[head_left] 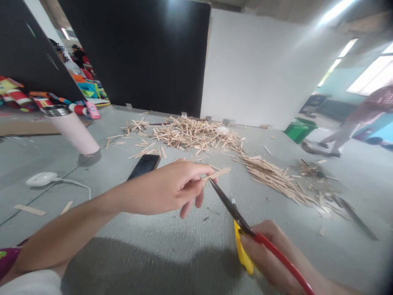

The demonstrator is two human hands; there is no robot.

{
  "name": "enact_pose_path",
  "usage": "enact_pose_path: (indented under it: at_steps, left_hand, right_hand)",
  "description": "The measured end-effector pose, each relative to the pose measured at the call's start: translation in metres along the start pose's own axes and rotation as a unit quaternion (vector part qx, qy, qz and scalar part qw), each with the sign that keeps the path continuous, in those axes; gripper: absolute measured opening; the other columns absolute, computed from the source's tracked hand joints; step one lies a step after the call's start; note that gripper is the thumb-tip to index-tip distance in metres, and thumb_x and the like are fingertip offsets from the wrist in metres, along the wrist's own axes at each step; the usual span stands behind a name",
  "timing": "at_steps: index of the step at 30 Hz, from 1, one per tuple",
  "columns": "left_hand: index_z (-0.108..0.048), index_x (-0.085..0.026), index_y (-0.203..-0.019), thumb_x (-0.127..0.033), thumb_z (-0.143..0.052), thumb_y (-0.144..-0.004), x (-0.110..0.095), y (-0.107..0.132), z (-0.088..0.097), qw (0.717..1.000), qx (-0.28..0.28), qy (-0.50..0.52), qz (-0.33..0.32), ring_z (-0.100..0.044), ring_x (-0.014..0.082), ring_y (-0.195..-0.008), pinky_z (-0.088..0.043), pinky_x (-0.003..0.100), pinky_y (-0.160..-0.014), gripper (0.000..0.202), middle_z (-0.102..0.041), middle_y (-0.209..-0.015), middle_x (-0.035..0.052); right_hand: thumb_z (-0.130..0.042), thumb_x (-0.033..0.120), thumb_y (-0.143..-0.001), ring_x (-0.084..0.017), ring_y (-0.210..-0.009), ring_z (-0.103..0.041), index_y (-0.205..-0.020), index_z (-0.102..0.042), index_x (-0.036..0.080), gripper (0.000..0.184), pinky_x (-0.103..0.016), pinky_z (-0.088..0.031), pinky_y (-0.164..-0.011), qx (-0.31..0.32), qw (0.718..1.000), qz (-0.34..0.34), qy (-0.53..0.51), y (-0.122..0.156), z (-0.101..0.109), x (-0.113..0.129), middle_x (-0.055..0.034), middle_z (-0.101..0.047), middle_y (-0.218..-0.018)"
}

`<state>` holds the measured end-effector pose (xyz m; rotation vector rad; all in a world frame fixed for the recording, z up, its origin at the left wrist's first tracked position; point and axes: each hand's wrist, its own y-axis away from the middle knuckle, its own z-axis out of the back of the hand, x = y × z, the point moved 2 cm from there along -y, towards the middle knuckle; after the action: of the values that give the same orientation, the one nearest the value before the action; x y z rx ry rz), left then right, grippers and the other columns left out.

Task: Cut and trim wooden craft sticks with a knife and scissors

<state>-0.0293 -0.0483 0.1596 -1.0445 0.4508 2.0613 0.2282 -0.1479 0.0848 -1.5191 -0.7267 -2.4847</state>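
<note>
Between the thumb and fingers of my left hand [172, 184] is a thin wooden craft stick [222, 173], its rounded end pointing right. My right hand [270, 250] is closed around a pair of scissors [231, 209] with dark blades and a red handle. The blade tips meet the stick close to my left fingertips; whether they cut into it I cannot tell. Below the blades, beside my right hand, a yellow utility knife [244, 254] shows in part, and my hand covers some of it.
A loose heap of craft sticks [196, 133] lies at the back, with a neater row of sticks [276, 178] to its right. A phone [145, 164], a pink tumbler [73, 131] and a white mouse-shaped device [42, 179] with a cable are leftward. Dark and white panels rise behind. A person walks at far right.
</note>
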Motion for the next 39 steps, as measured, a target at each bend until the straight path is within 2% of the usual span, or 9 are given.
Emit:
enact_pose_path:
  at_steps: [7, 13, 17, 19, 21, 26, 29, 35, 39]
  left_hand:
    - [-0.067, -0.027, -0.142, -0.017, -0.044, -0.107, 0.007, -0.005, 0.001, 0.996, -0.013, -0.08, 0.024, -0.069, 0.0104, -0.053, -0.045, 0.02, -0.048, 0.043, -0.077, -0.083, -0.0027]
    - [-0.066, -0.024, -0.138, -0.019, -0.043, -0.108, 0.01, -0.01, 0.008, 0.994, -0.005, -0.092, 0.05, -0.068, 0.0105, -0.055, -0.044, 0.022, -0.052, 0.038, -0.076, -0.085, -0.002]
    - [-0.076, -0.02, -0.117, -0.025, -0.044, -0.11, 0.006, -0.015, 0.011, 0.988, -0.063, -0.139, 0.008, -0.064, 0.0128, -0.063, -0.04, 0.024, -0.058, 0.033, -0.075, -0.083, -0.0001]
    - [-0.078, -0.02, -0.111, -0.027, -0.043, -0.111, 0.006, -0.019, 0.012, 0.979, -0.114, -0.168, -0.014, -0.064, 0.0147, -0.072, -0.04, 0.026, -0.065, 0.035, -0.075, -0.087, 0.001]
    - [-0.078, -0.019, -0.104, -0.028, -0.042, -0.111, 0.01, -0.023, 0.01, 0.973, -0.142, -0.18, -0.019, -0.06, 0.0148, -0.072, -0.039, 0.027, -0.067, 0.037, -0.072, -0.082, 0.0003]
    - [-0.072, -0.017, -0.095, -0.031, -0.057, -0.105, 0.026, -0.033, -0.001, 0.991, -0.1, -0.08, 0.031, -0.055, 0.0131, -0.063, -0.038, 0.025, -0.06, 0.023, -0.064, -0.072, -0.001]
    - [-0.069, -0.017, -0.093, -0.037, -0.064, -0.103, 0.039, -0.034, -0.013, 0.993, -0.061, 0.075, 0.062, -0.052, 0.0114, -0.053, -0.04, 0.023, -0.053, 0.023, -0.059, -0.062, -0.0034]
    - [-0.07, -0.015, -0.089, -0.037, -0.076, -0.096, 0.076, -0.036, -0.042, 0.96, -0.104, 0.255, 0.059, -0.054, 0.0099, -0.054, -0.044, 0.022, -0.052, 0.024, -0.062, -0.063, -0.0022]
    - [-0.07, -0.014, -0.085, -0.036, -0.083, -0.091, 0.098, -0.043, -0.062, 0.947, -0.086, 0.299, 0.083, -0.052, 0.0086, -0.052, -0.04, 0.02, -0.05, 0.026, -0.063, -0.063, -0.0019]
  right_hand:
    - [-0.044, 0.074, -0.103, -0.011, -0.032, -0.032, -0.041, -0.039, 0.025, 0.079, -0.027, -0.024, -0.038, 0.081, 0.988, -0.007, -0.133, -0.007, -0.005, -0.006, 0.0021, -0.036, -0.035]
    - [-0.037, 0.073, -0.105, -0.01, -0.03, -0.033, -0.043, -0.04, 0.025, 0.078, -0.026, -0.025, -0.036, 0.048, 0.983, -0.032, -0.173, -0.011, -0.006, -0.021, 0.0029, -0.036, -0.034]
    - [-0.049, 0.075, -0.099, -0.011, -0.042, -0.036, -0.055, -0.044, 0.023, 0.068, -0.026, -0.026, -0.044, -0.079, 0.996, -0.011, 0.033, -0.018, 0.02, -0.005, 0.0042, -0.04, -0.046]
    - [-0.064, 0.071, -0.092, -0.012, -0.05, -0.036, -0.057, -0.041, 0.023, 0.063, -0.027, -0.022, -0.049, -0.145, 0.968, 0.012, 0.204, -0.028, 0.038, 0.004, 0.0034, -0.043, -0.053]
    - [-0.066, 0.066, -0.092, -0.014, -0.054, -0.038, -0.058, -0.046, 0.022, 0.058, -0.028, -0.025, -0.053, -0.211, 0.914, 0.004, 0.347, -0.04, 0.058, 0.006, 0.0012, -0.049, -0.056]
    - [-0.06, 0.055, -0.098, -0.02, -0.058, -0.056, -0.062, -0.059, 0.022, 0.049, -0.031, -0.026, -0.055, -0.221, 0.835, -0.053, 0.5, -0.07, 0.091, -0.025, -0.0074, -0.065, -0.062]
    - [-0.064, 0.041, -0.098, -0.02, -0.055, -0.059, -0.059, -0.06, 0.02, 0.045, -0.033, -0.025, -0.054, -0.19, 0.828, -0.054, 0.524, -0.08, 0.098, -0.046, -0.0099, -0.065, -0.06]
    - [-0.058, 0.024, -0.104, -0.02, -0.058, -0.063, -0.072, -0.065, 0.02, 0.033, -0.033, -0.028, -0.053, -0.159, 0.848, -0.01, 0.505, -0.072, 0.07, -0.05, -0.0104, -0.071, -0.073]
    - [-0.07, 0.042, -0.1, -0.025, -0.065, -0.068, -0.088, -0.067, 0.021, 0.024, -0.034, -0.034, -0.056, -0.148, 0.868, 0.022, 0.474, -0.057, 0.029, -0.045, -0.0114, -0.074, -0.084]
